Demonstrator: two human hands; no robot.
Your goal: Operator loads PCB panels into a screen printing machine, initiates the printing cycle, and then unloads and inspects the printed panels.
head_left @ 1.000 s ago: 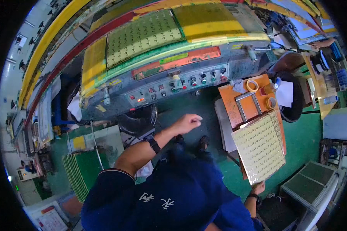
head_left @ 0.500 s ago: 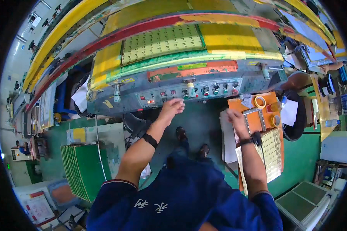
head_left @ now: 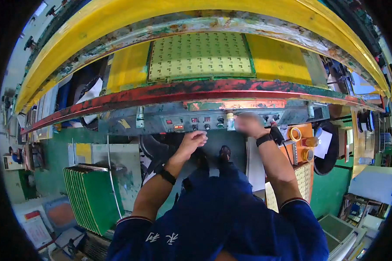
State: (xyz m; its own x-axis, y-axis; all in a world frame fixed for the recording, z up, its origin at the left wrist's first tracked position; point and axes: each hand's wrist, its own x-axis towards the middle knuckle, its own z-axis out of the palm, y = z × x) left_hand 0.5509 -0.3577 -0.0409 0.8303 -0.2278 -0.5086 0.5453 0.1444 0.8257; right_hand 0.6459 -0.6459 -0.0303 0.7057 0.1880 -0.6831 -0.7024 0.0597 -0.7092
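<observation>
My left hand [head_left: 194, 142] is closed, its fingers curled in, just in front of the control panel [head_left: 183, 121] of a screen printing machine. No object shows in it. My right hand [head_left: 249, 125] is smeared by motion at the panel's right part, beside a worn cylindrical handle [head_left: 230, 122]; its fingers cannot be made out. Above both hands runs the red front bar [head_left: 183, 92] of the machine's frame. Behind that bar a pale sheet with rows of small dark marks [head_left: 200, 56] lies between yellow areas [head_left: 274, 58].
At right, an orange side table [head_left: 307, 130] bears a tape roll [head_left: 295, 134], jars [head_left: 309, 142] and printed sheets [head_left: 303, 176]. A black bin [head_left: 324, 165] stands beyond. At left is a stack of green-topped racks [head_left: 89, 198]. A broad yellow beam [head_left: 196, 5] spans overhead.
The red bar and yellow beam now sit lower in view, the bar crossing in front of the sheet. My right hand has moved from over the side table leftward to the panel. My left hand stays closed.
</observation>
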